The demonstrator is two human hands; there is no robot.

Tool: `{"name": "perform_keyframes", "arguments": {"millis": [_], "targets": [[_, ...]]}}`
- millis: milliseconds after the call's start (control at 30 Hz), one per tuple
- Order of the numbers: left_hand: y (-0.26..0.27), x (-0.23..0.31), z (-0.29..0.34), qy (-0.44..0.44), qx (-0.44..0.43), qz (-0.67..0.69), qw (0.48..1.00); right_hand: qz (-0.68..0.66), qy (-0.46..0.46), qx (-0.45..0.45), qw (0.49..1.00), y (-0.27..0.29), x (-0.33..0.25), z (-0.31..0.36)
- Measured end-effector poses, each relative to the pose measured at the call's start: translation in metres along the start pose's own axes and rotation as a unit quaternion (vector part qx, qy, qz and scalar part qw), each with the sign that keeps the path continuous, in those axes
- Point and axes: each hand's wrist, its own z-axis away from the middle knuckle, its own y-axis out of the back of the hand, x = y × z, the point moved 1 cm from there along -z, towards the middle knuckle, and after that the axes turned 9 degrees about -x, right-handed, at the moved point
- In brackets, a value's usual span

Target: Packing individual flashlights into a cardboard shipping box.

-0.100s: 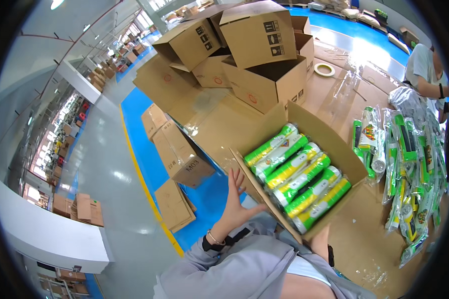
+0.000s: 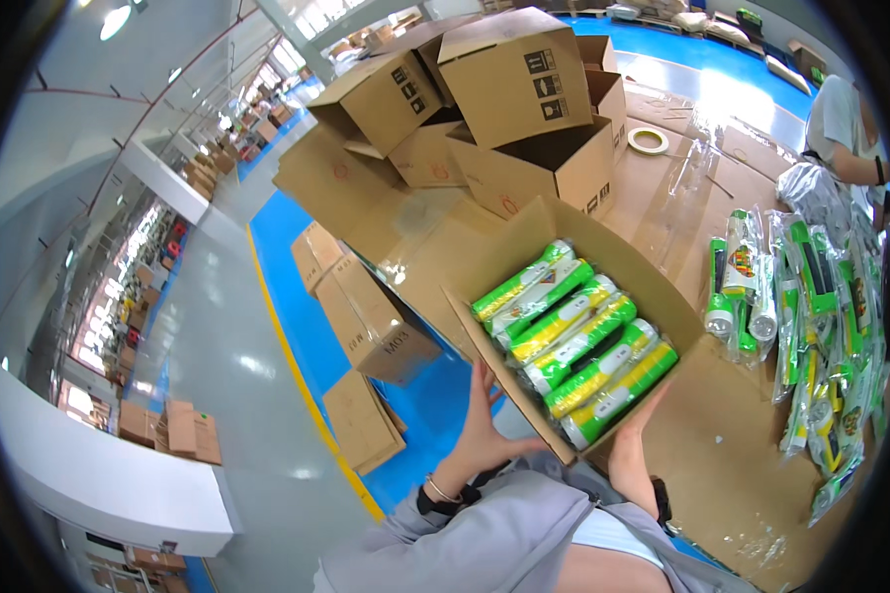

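Note:
An open cardboard box (image 2: 690, 346) sits tilted in front of me. A row of green, yellow and white tube-shaped items (image 2: 576, 341) lies in it, wrapped in clear film; they look like flashlights. My left hand (image 2: 477, 430) is beside the box's left wall, thumb and fingers spread wide, the fingertips at or very near the cardboard. Against the near right wall, my right hand (image 2: 638, 450) holds the box with its fingers stretched up along the side. Part of that hand's grip is hidden by the box.
Empty cartons (image 2: 514, 79) are piled at the back of the cardboard-covered table. A tape roll (image 2: 648, 141) lies to their right. More bagged green items (image 2: 821, 336) are heaped at right, near another person (image 2: 845, 128). Closed cartons (image 2: 371, 316) stand on the blue floor at left.
The box has shifted left and a little toward me, closer to my left hand. My right hand has come up along its near right side and shows more.

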Motion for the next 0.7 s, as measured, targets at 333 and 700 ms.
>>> {"name": "perform_keyframes", "arguments": {"millis": [333, 700], "targets": [[0.058, -0.050, -0.048, -0.046, 0.078, -0.147, 0.985, 0.322, -0.144, -0.315, 0.881, -0.084, -0.005, -0.092], [0.195, -0.105, -0.127, -0.078, 0.264, -0.092, 0.957, 0.333, -0.158, -0.405, 0.837, -0.226, 0.107, -0.220]]}}
